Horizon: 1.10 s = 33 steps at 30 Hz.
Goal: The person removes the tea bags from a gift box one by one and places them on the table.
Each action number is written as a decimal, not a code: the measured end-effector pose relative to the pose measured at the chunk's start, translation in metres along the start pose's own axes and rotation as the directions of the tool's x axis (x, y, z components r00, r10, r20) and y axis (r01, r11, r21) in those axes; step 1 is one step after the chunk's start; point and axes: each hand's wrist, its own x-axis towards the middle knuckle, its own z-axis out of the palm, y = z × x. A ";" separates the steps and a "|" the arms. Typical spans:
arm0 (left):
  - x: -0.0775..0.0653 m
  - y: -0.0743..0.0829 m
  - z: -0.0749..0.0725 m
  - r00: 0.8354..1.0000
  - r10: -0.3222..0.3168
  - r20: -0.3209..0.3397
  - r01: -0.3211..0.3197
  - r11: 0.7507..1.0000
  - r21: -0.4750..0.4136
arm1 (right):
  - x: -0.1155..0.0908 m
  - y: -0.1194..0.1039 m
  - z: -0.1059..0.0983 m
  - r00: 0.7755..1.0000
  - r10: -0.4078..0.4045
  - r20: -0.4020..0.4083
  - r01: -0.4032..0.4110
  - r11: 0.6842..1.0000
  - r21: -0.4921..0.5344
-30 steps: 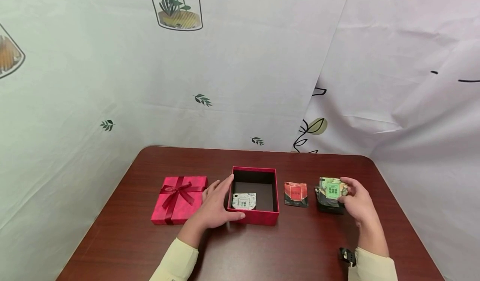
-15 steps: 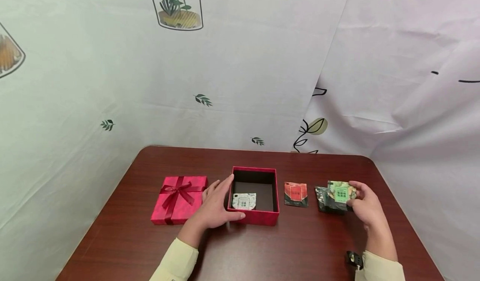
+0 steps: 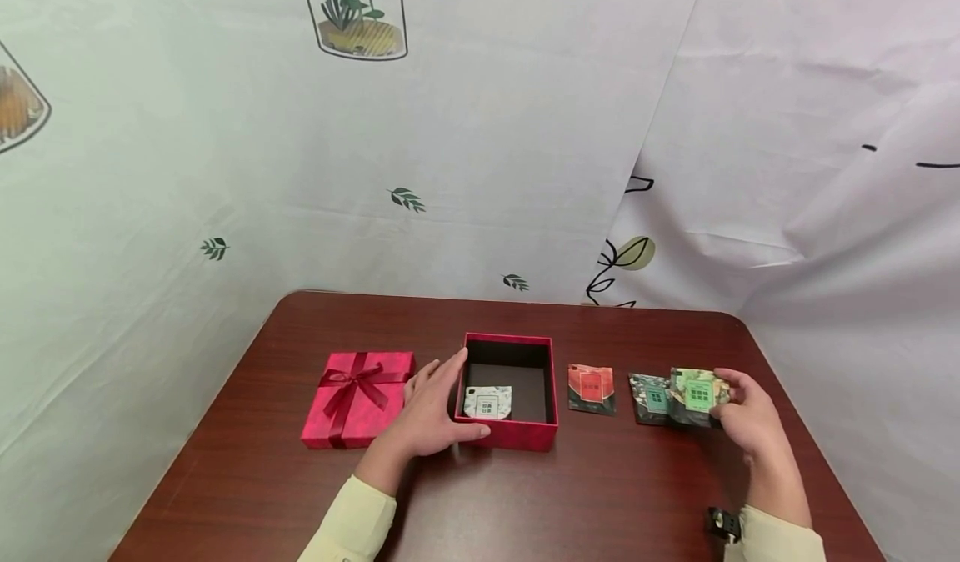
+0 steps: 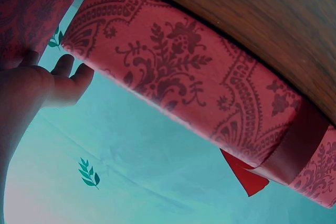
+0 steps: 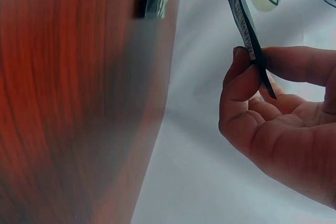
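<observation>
Right hand (image 3: 753, 420) pinched green packet (image 3: 699, 392), lifted it rightward off dark packet (image 3: 649, 397) since a second ago; pile now separated. Left hand (image 3: 431, 412), fingers relaxed, steadied open red box (image 3: 525, 439).

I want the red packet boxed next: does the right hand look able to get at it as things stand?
Probably yes, once freed: the right hand pinches a green packet, but the red packet lies uncovered on the table, with only a dark packet lying between.
</observation>
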 end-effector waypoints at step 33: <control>0.000 -0.002 0.001 1.000 0.011 -0.002 -0.011 1.000 0.005 | 0.019 0.034 -0.024 0.995 0.046 0.090 -0.036 0.993 -0.110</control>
